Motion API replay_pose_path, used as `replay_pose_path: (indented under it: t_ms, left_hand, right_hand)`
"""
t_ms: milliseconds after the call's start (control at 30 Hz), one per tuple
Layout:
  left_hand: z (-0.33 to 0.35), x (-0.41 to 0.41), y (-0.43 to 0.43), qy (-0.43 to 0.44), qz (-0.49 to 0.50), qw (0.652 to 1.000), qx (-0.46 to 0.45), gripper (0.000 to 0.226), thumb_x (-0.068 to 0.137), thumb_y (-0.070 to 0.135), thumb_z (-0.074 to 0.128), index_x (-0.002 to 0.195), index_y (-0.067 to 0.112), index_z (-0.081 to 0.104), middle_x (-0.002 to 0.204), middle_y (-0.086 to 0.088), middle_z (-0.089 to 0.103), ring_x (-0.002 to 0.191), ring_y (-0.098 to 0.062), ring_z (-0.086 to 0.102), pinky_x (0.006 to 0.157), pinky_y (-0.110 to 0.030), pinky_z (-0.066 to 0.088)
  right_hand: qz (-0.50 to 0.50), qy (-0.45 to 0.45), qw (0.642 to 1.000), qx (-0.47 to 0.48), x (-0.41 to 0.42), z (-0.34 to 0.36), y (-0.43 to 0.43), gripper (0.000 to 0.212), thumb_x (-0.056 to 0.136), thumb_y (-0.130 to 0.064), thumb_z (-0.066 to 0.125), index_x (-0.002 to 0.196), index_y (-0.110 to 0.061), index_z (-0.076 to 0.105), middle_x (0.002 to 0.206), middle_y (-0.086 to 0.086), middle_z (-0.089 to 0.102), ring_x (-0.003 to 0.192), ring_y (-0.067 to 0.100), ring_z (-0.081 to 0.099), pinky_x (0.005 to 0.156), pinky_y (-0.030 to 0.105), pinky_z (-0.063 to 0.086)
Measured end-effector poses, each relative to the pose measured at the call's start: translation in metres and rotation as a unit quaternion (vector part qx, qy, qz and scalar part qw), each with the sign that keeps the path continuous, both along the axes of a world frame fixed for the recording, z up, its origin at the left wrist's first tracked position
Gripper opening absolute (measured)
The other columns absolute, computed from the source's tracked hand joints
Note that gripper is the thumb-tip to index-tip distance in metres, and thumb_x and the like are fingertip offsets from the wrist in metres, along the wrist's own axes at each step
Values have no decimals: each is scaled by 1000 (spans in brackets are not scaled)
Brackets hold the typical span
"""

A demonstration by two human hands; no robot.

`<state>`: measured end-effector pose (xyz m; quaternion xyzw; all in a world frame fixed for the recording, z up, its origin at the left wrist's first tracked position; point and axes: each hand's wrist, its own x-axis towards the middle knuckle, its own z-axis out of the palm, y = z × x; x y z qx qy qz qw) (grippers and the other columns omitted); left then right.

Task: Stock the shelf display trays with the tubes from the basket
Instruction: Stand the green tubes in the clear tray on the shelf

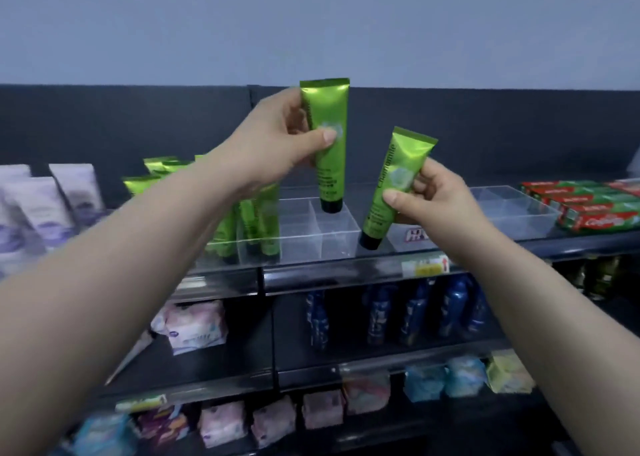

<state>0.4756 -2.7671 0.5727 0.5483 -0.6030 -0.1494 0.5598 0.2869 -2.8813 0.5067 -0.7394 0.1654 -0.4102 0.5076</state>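
Note:
My left hand point(277, 140) pinches a green tube point(329, 165) upright, black cap down, above the right rear compartment of a clear display tray point(332, 237) on the top shelf. In my right hand point(429, 192) is a second green tube point(391, 192), tilted with its cap down to the left, just right of that tray. Several green tubes point(256, 220) stand in the tray's left compartments, partly hidden behind my left forearm. The basket is out of view.
A second clear tray point(519, 213) sits further right, then red toothpaste boxes point(595, 210). Purple-white tubes point(41, 213) stand at far left. Lower shelves hold blue bottles point(415, 310) and soft packs point(197, 324). A price tag point(426, 267) hangs on the shelf edge.

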Motion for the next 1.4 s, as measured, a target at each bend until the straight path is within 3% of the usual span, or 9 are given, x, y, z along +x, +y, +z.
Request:
replay_pose_path:
  t_ms: [100,267,367,600,700,800,1000,1167,1400]
  left_hand:
    - [19,30,3,-23,28,999,-12,16,90,7,59,97,21,57,103,-16,60,84,-17,62,66,-22,55]
    - [41,80,-4,-111,110,988,-15,19,85,8,66,102,7,58,89,-13,53,70,-17,51,69,-28,47]
    - [45,109,-13,-166,157,973,-9,20,80,15,72,94,14,58,78,0,54,68,-12,50,68,-22,43]
    - [22,155,-38,-159,199,964,81,24,77,17,75,93,7,61,68,-5,59,64,-21,57,73,-40,54]
    - [12,162,-46,-172,190,960,111,18,77,17,75,85,9,61,68,-6,61,67,-25,62,77,-45,56]
    - [4,165,-50,-205,190,949,149,20,76,20,76,81,9,61,69,-5,61,69,-28,63,74,-37,54]
    - [-2,173,-52,-252,185,926,212,23,76,27,76,85,11,63,77,-4,64,67,-19,56,67,-31,48]
    - [3,171,-52,-310,166,905,239,21,75,29,76,74,16,60,66,5,61,60,-11,54,54,-24,38]
    - [0,169,-52,-323,176,877,310,14,81,23,71,68,24,66,79,11,66,78,-11,59,72,-26,43]
  right_hand:
    - [17,-4,1000,-12,37,13,-5,25,87,0,62,100,-22,61,98,1,69,89,16,66,75,34,59]
    - [28,-3,999,-24,91,30,-13,25,88,0,60,98,-23,61,96,0,69,88,15,67,73,33,59]
    - [0,-8,999,-36,119,34,-18,23,88,0,61,97,-21,60,94,2,67,88,16,64,76,33,59]
    - [-3,36,999,-26,167,28,-25,26,87,3,60,106,-15,57,101,13,65,92,22,62,83,40,56]
    - [29,65,997,-11,178,22,-24,28,89,4,57,109,-16,55,102,13,66,88,22,65,74,38,58]
    - [56,91,994,-4,186,18,-22,28,91,2,54,115,-12,54,96,4,66,79,12,65,65,26,57]
    - [69,189,979,-29,194,6,-24,24,94,-2,52,118,-1,56,116,28,61,105,41,61,92,56,48]
    - [100,215,971,-25,197,-9,-23,28,89,2,58,116,-2,53,117,22,63,105,25,64,85,39,53]
    - [88,212,972,-47,194,-15,-25,21,87,6,58,105,-1,52,92,7,65,81,10,61,63,21,53]
